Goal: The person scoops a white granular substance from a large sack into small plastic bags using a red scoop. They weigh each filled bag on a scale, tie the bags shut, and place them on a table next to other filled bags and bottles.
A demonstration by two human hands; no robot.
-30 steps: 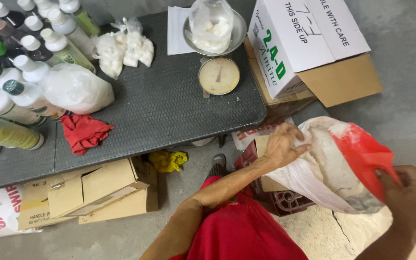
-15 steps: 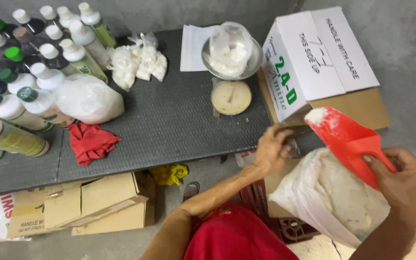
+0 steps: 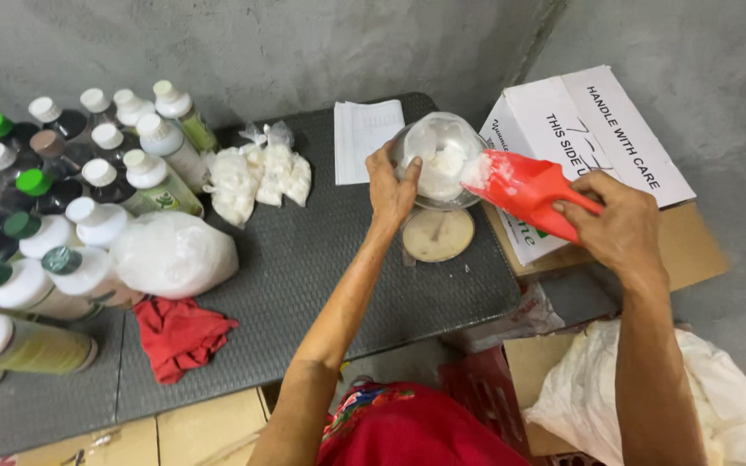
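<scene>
Scoop (image 3: 524, 192) is the red plastic one in your right hand (image 3: 619, 226), fingers wrapped shut around the handle, its mouth tipped against the rim of the clear bag (image 3: 442, 160) that sits on the round scale (image 3: 438, 233) at the back of the counter (image 3: 304, 285). Your left hand (image 3: 393, 185) is curled over the near edge of that bag, pinching it open. Looks to me like the risky bit is the white powder (image 3: 477, 171) heaped at the scoop's lip: tilt too fast or let the bag edge slip and it'll dump onto the counter or knock the bag off the pan. Left forearm stretches straight across the counter; right arm comes in from the side with the wrist bent inward, above the white box (image 3: 589, 129).
</scene>
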